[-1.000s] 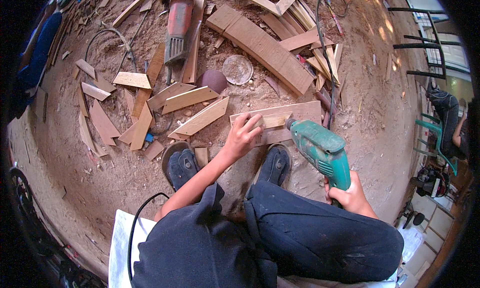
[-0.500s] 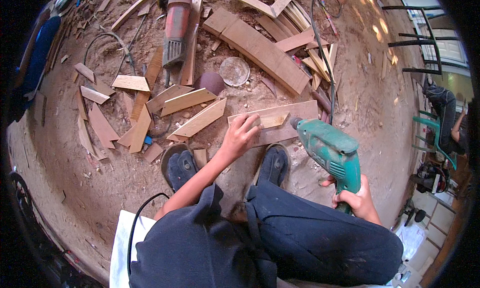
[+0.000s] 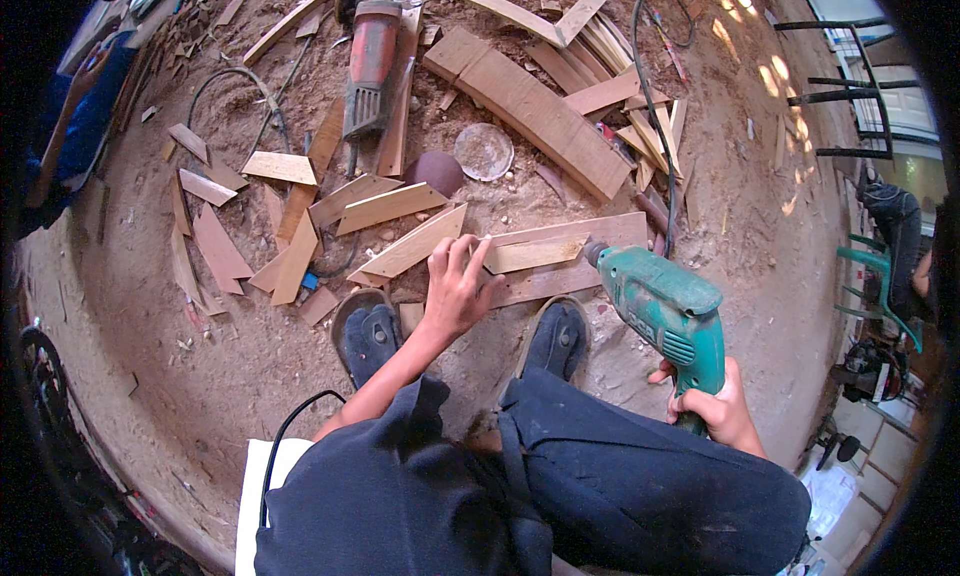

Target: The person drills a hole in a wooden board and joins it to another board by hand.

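Note:
My right hand is wrapped round the handle of a green power drill. The drill points left, its dark chuck right at the end of a short pale wood piece. That piece lies on a wider brown board on the ground in front of my feet. My left hand has its bent fingers at the piece's left end, gripping or steadying it. Another pale angled strip lies just beyond those fingers. The drill's tip is hidden against the wood.
A red angle grinder lies on boards at the far side. Cut wood offcuts litter the dirt on the left. A thick plank, a round pale disc and a black cable lie ahead. Another person is at the right.
My left hand has shifted left along the short wood piece, uncovering more of it. The drill's chuck has come up to the piece's right end.

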